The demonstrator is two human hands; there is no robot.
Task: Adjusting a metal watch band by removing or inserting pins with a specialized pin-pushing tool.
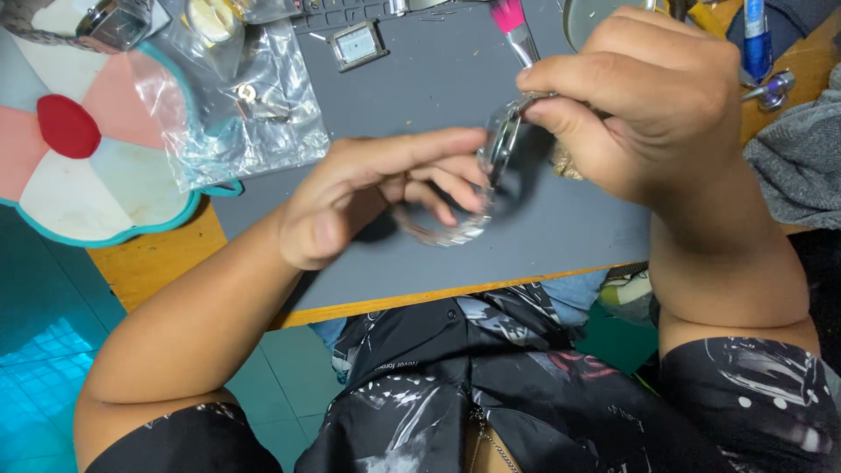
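A silver metal watch with a link bracelet (491, 166) is held between both hands above a grey work mat (438, 79). My right hand (648, 114) grips the watch's upper part, and a small brush with pink bristles (512, 26) pokes up from its fingers. My left hand (385, 193) curls its fingers around the lower loop of the bracelet (447, 229). The watch case itself is mostly hidden behind my fingers.
Clear plastic bags (236, 96) with small parts lie at the mat's upper left, beside a flower-shaped pad (79, 149). A square watch case (357, 45) rests at the top. Another watch (105, 24) sits top left. Blue tools (758, 44) and grey cloth (802, 149) are at right.
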